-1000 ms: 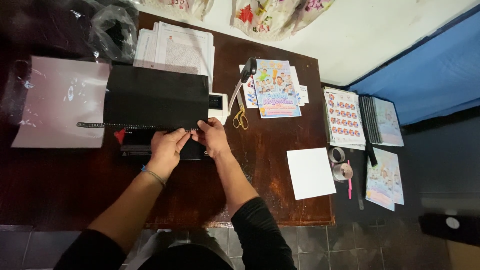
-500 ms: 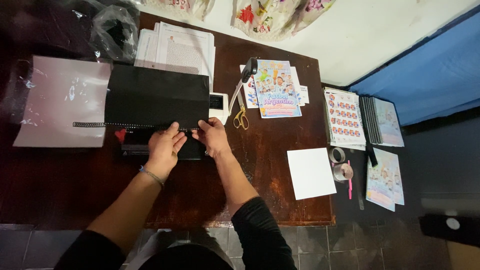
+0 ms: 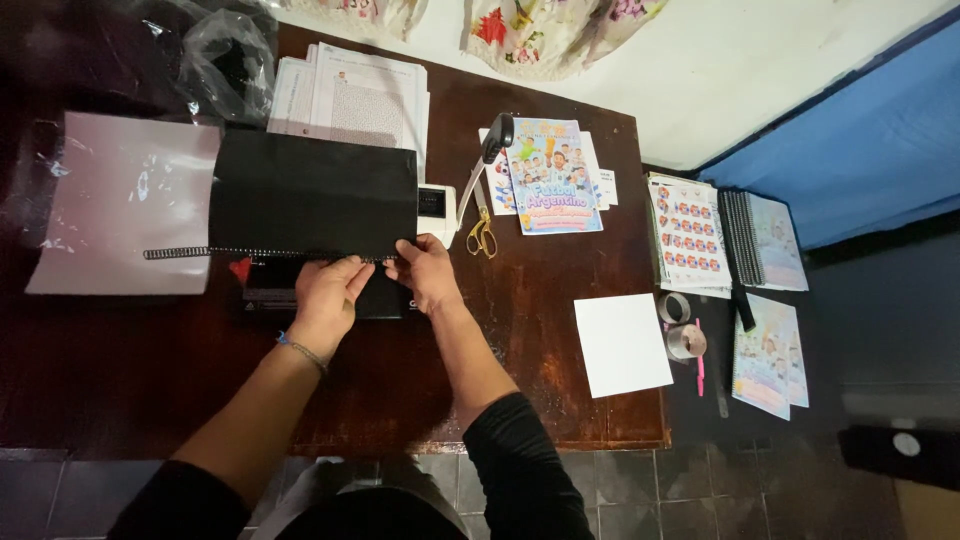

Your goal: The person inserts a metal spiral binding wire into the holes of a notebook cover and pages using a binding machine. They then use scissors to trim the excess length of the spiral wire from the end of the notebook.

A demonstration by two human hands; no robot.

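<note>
Pinching the lower edge of the black cover (image 3: 312,195) at frame centre, left hand (image 3: 322,299) and right hand (image 3: 427,273) grip it beside the black spiral coil (image 3: 200,253).

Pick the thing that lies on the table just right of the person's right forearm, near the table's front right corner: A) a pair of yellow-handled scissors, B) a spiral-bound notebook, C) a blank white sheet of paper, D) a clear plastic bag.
C: a blank white sheet of paper lies flat on the dark wooden table there; the scissors sit farther back, beside the binding machine where both hands work.
</note>
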